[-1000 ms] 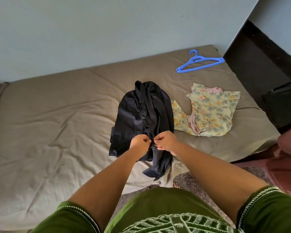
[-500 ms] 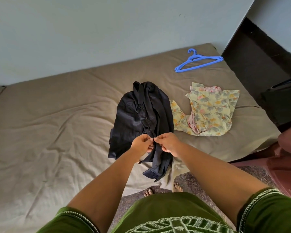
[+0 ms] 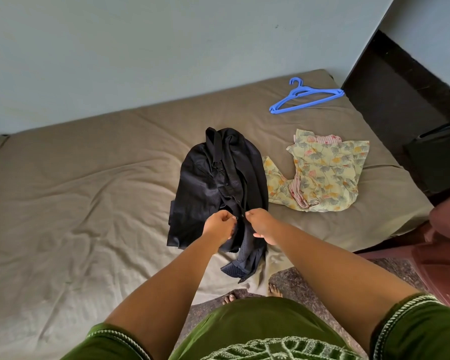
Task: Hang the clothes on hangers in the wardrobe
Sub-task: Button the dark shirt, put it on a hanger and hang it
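Observation:
A dark navy shirt [image 3: 213,183] lies on the bed, its lower end hanging over the near edge. My left hand [image 3: 218,226] and my right hand [image 3: 261,224] both pinch the shirt's button strip near its lower part, a small gap between them. A yellow floral garment [image 3: 322,172] lies crumpled to the right of the shirt. A blue plastic hanger [image 3: 307,98] rests flat at the bed's far right corner. No wardrobe is in view.
The bed [image 3: 89,203] has a wrinkled olive-grey sheet and stands against a pale blue wall. A dark cabinet or ledge [image 3: 400,105] stands to the right. A reddish-brown object [image 3: 447,242] sits at the right edge. My bare feet stand on the speckled floor.
My hands have drawn slightly apart along the shirt's button strip. The view has tilted down a little, so my feet show.

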`<state>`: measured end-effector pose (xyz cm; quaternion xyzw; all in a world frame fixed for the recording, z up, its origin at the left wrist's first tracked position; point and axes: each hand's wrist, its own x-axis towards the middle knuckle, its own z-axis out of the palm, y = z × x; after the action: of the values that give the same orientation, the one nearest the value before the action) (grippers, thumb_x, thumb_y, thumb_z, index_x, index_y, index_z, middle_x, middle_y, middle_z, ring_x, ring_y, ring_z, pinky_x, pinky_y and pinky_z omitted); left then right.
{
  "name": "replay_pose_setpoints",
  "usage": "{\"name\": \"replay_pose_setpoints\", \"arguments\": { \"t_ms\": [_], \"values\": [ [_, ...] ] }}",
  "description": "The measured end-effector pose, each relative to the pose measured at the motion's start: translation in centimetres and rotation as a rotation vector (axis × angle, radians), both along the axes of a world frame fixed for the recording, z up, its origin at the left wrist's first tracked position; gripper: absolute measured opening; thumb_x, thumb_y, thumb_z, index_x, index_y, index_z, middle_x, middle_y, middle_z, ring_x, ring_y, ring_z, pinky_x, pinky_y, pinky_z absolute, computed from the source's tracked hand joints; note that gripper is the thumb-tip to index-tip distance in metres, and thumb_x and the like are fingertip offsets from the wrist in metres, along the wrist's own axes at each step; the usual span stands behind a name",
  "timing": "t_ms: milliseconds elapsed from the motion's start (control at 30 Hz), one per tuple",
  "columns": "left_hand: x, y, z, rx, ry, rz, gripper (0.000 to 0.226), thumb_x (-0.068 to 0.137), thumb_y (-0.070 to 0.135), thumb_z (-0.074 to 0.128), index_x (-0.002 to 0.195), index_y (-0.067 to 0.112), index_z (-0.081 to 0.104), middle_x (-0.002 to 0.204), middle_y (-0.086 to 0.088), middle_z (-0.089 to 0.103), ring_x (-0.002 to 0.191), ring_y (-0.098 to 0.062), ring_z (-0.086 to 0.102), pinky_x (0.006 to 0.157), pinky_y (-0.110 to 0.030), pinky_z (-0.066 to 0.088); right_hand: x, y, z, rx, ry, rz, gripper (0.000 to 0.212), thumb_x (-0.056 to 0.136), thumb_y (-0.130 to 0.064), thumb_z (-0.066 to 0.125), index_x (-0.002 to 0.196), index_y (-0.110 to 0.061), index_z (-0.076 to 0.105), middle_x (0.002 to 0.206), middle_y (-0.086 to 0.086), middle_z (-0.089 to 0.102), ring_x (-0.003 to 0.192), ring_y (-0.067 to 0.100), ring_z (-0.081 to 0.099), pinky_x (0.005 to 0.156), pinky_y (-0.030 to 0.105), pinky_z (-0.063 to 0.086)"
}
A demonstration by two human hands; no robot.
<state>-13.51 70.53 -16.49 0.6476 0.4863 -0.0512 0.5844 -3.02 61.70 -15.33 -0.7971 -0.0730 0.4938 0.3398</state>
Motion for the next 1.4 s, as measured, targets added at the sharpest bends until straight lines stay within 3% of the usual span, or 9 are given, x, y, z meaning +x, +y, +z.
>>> {"name": "replay_pose_setpoints", "arguments": {
  "t_ms": [133, 300, 467, 700, 867, 1067, 1133, 1200, 1400],
  "values": [
    [0.4, -0.3, 0.1, 0.013, -0.022, -0.003, 0.018, 0.096, 0.017, 0.055, 0.079, 0.013, 0.06, 0.073, -0.008, 0.06, 0.066, -0.018, 0.053, 0.071, -0.034, 0.054, -0.7, 0.2, -0.8, 0.012, -0.093, 0.052, 0.034, 0.103, -0.022, 0.039, 0.105, 0.005, 0.06, 0.086, 0.014, 0.053, 0.079, 0.021, 0.046, 0.075, 0.038, 0.044],
    [0.3, -0.1, -0.2, 0.162, 0.034, -0.091, 0.016, 0.094, 0.024, 0.056, 0.088, 0.013, 0.065, 0.081, -0.012, 0.068, 0.07, -0.02, 0.059, 0.079, -0.043, 0.058, -0.9, -0.1, -0.9, 0.04, -0.046, -0.015, 0.035, 0.102, -0.021, 0.045, 0.11, 0.01, 0.057, 0.104, 0.035, 0.056, 0.085, 0.024, 0.044, 0.095, 0.061, 0.043],
    [0.3, -0.4, 0.2, 0.197, 0.075, -0.131, 0.016, 0.095, 0.026, 0.056, 0.091, 0.013, 0.065, 0.078, -0.005, 0.066, 0.076, -0.024, 0.063, 0.079, -0.042, 0.058, -0.8, -0.7, -0.7, 0.136, 0.054, -0.135, 0.011, 0.097, -0.013, 0.056, 0.096, -0.007, 0.065, 0.096, 0.011, 0.058, 0.095, 0.02, 0.054, 0.081, 0.035, 0.055],
    [1.1, -0.3, 0.8, 0.063, 0.116, -0.127, 0.019, 0.097, 0.016, 0.043, 0.094, 0.013, 0.062, 0.092, -0.013, 0.065, 0.082, -0.028, 0.063, 0.086, -0.044, 0.057, -0.4, -0.8, -0.2, 0.14, 0.101, -0.166, 0.009, 0.084, -0.006, 0.072, 0.08, -0.008, 0.065, 0.075, 0.005, 0.061, 0.078, 0.014, 0.063, 0.064, 0.027, 0.057],
    [0.8, -0.2, 0.6, 0.167, 0.125, -0.162, 0.037, 0.098, 0.037, 0.049, 0.089, 0.007, 0.069, 0.076, -0.009, 0.065, 0.071, -0.021, 0.062, 0.075, -0.035, 0.056, -0.8, -0.2, -0.8, 0.12, 0.006, -0.129, 0.013, 0.08, -0.009, 0.077, 0.075, -0.008, 0.065, 0.072, 0.006, 0.06, 0.075, 0.017, 0.064, 0.062, 0.03, 0.059],
    [0.7, 0.6, 0.1, 0.049, 0.053, 0.008, 0.023, 0.097, 0.023, 0.057, 0.079, 0.013, 0.067, 0.073, -0.007, 0.065, 0.061, -0.013, 0.063, 0.067, -0.027, 0.06, -1.5, 0.0, -1.3, 0.176, -0.124, -0.138, 0.014, 0.078, -0.012, 0.078, 0.077, -0.008, 0.065, 0.07, 0.008, 0.062, 0.07, 0.018, 0.064, 0.065, 0.034, 0.061],
    [0.4, 0.7, 0.0, 0.035, 0.039, 0.047, 0.025, 0.095, 0.022, 0.06, 0.082, 0.003, 0.069, 0.071, -0.009, 0.064, 0.057, -0.011, 0.06, 0.054, -0.017, 0.054, -1.5, -0.2, -1.4, 0.187, -0.13, -0.133, 0.013, 0.079, -0.015, 0.078, 0.076, -0.013, 0.065, 0.071, 0.007, 0.063, 0.071, 0.016, 0.065, 0.066, 0.033, 0.061],
    [0.2, 0.7, -0.3, 0.021, 0.02, 0.059, 0.029, 0.095, 0.021, 0.061, 0.088, -0.006, 0.068, 0.073, -0.013, 0.064, 0.057, -0.013, 0.06, 0.058, -0.02, 0.056, -1.3, -0.5, -1.5, 0.184, -0.152, -0.106, 0.011, 0.081, -0.018, 0.076, 0.075, -0.018, 0.067, 0.071, 0.005, 0.065, 0.07, 0.014, 0.064, 0.064, 0.029, 0.06],
    [0.8, 0.6, 0.3, 0.17, 0.068, -0.182, 0.023, 0.101, 0.021, 0.048, 0.086, 0.007, 0.06, 0.067, 0.001, 0.06, 0.057, -0.004, 0.057, 0.056, -0.016, 0.047, -0.2, -0.7, -1.4, 0.139, -0.327, 0.095, 0.009, 0.081, -0.028, 0.076, 0.075, -0.022, 0.071, 0.059, -0.007, 0.061, 0.06, 0.008, 0.058, 0.063, 0.026, 0.052]
  ]
}}
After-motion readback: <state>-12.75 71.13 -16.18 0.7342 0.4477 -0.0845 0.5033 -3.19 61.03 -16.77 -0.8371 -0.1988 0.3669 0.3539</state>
